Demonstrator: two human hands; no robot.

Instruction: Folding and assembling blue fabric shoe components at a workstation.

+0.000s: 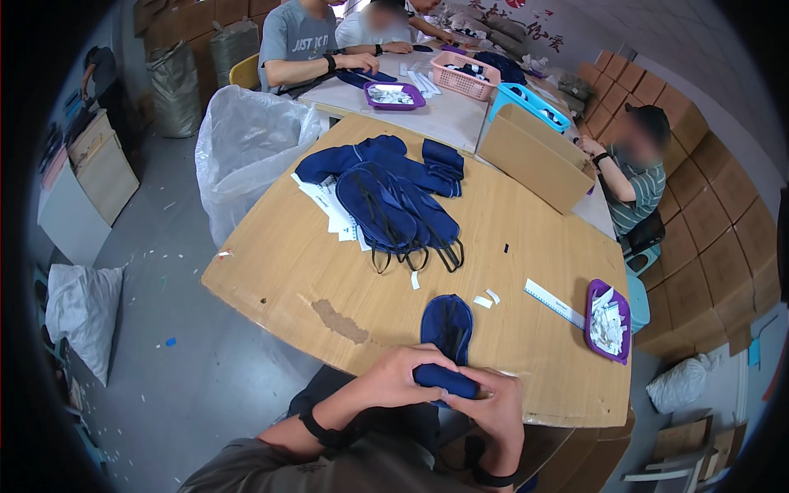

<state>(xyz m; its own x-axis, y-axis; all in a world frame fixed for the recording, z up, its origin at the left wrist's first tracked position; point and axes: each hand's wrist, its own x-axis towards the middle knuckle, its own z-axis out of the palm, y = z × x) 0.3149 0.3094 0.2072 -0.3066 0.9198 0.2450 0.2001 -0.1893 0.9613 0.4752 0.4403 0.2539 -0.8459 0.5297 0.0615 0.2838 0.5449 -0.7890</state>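
Observation:
At the near edge of the wooden table (394,324), my left hand (408,376) and my right hand (496,400) grip a rolled navy cloth piece (445,380) between them. My fingers close around its two ends. Just beyond it, an oval navy cloth piece (447,322) with black elastic lies flat, its near end hidden by my hands; whether the two are joined I cannot tell. Farther up lies a pile of similar navy cloth pieces (394,201) with black loops, partly on white printed sheets (325,205).
On the right are a purple basket of white labels (589,329), a white ruler (552,302) and loose paper slips (483,301). A cardboard box (534,156) stands at the far right edge. Beside the table's left is a large plastic bag (246,156). Several people work at farther tables.

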